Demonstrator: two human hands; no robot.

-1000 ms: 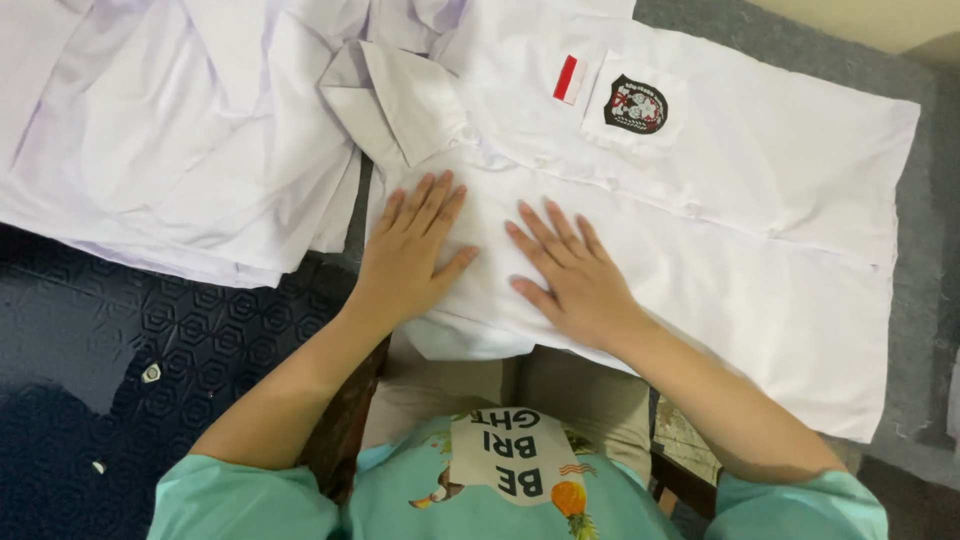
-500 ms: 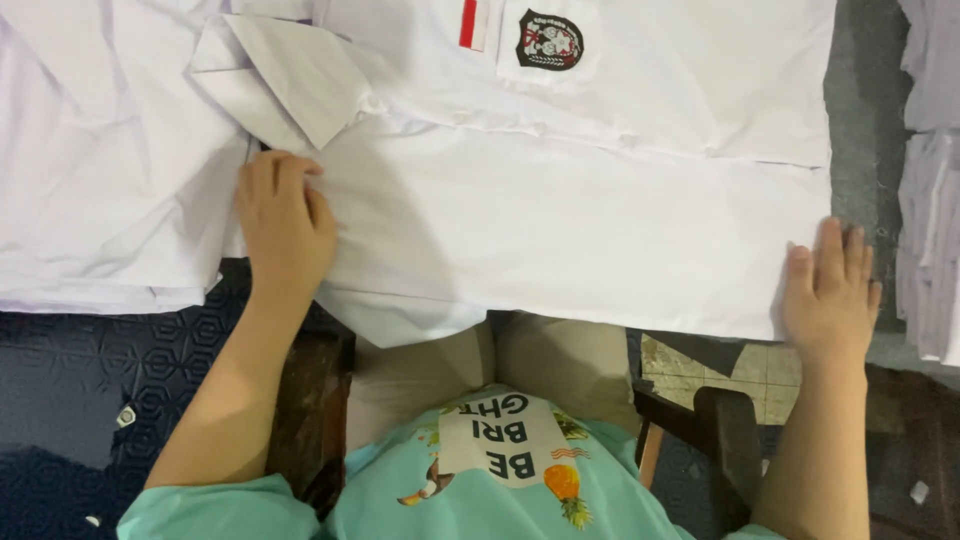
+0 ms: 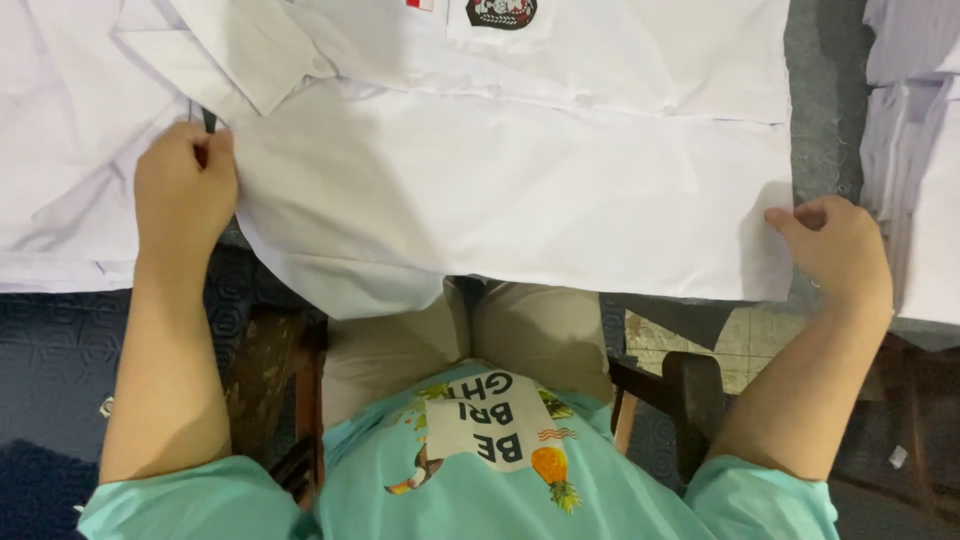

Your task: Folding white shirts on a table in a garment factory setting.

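A seated person in a teal printed T-shirt (image 3: pixel 480 470) works at a wooden chair (image 3: pixel 690 390), its frame mostly hidden. The left hand (image 3: pixel 185 195), fingers curled shut, pinches the white shirt (image 3: pixel 500 200) at its left edge; the right hand (image 3: pixel 835 245) pinches its right hem. The shirt lies flat across the table, its badge (image 3: pixel 500 12) cut off at the far edge. More white garments (image 3: pixel 60 150) lie left; a folded stack (image 3: pixel 920 150) sits right, partly out of view.

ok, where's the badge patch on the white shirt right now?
Head view: the badge patch sits at the top edge, centre, on the white shirt, beside a small red tab and above the span between both hands.
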